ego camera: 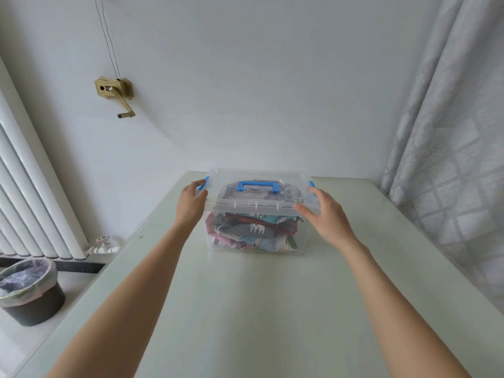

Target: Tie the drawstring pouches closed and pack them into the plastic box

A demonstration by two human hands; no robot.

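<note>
Clear plastic box (253, 236), lid (259, 199) on, sits at the table's (245, 309) twelve o'clock, pouches (251, 230) inside. Left hand (191, 201) grips its nine o'clock latch (204, 183); right hand (326, 218) rests loose-fingered at three o'clock.

text: none readable | labels: none | pouch prints: pictures only, no lettering

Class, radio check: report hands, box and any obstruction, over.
Left hand at the left blue latch, right hand open at the lid's right end. Plastic box lidded, pouches inside. Nothing obstructing.
</note>
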